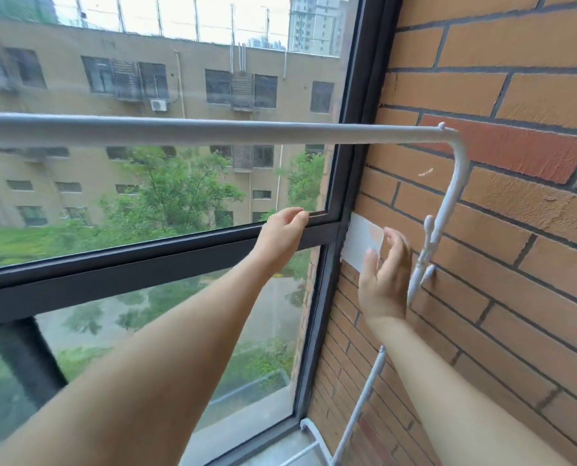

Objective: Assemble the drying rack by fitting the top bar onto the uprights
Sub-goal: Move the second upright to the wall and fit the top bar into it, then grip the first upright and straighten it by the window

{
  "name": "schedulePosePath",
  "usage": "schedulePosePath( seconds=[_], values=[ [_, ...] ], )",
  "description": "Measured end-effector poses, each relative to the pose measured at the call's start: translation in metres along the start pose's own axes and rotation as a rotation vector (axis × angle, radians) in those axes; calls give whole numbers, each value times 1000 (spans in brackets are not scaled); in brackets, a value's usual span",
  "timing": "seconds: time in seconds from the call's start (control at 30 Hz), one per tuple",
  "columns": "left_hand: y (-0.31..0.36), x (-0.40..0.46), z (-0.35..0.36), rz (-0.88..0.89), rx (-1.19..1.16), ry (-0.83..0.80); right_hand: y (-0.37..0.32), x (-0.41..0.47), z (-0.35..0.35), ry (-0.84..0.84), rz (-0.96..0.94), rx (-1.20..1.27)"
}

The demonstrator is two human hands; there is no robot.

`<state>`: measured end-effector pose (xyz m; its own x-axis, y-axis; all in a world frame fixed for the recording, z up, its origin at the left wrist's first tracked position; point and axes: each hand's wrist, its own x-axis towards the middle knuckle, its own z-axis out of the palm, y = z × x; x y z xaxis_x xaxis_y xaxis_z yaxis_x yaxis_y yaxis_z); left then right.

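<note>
Presently: top bar (193, 132), white, horizontal across the window, its right end bending down beside the brick wall (482, 237) and ending unseated near the right hand. White upright (364, 408) stands below, in the corner by the wall, well apart from the bar's end. Fitting apparently not yet done on this side; the bar's left end is out of view. Left hand (282, 235): fingers loosely curled, holding nothing. Right hand (386, 274): fingers spread, empty, just beside the bar's end.
</note>
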<state>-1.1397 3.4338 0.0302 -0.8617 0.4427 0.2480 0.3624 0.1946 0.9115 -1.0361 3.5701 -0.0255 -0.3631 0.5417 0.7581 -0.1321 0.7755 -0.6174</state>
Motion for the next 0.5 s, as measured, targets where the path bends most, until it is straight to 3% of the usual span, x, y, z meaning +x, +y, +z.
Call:
schedulePosePath(
  seconds=[0.27, 0.5],
  values=[
    [-76, -77, -130, -178, 57, 210, -68, -90, 86, -502, 180, 88],
    [-135, -198, -258, -300, 107, 374, -184, -199, 139, -764, 153, 157]
  ],
)
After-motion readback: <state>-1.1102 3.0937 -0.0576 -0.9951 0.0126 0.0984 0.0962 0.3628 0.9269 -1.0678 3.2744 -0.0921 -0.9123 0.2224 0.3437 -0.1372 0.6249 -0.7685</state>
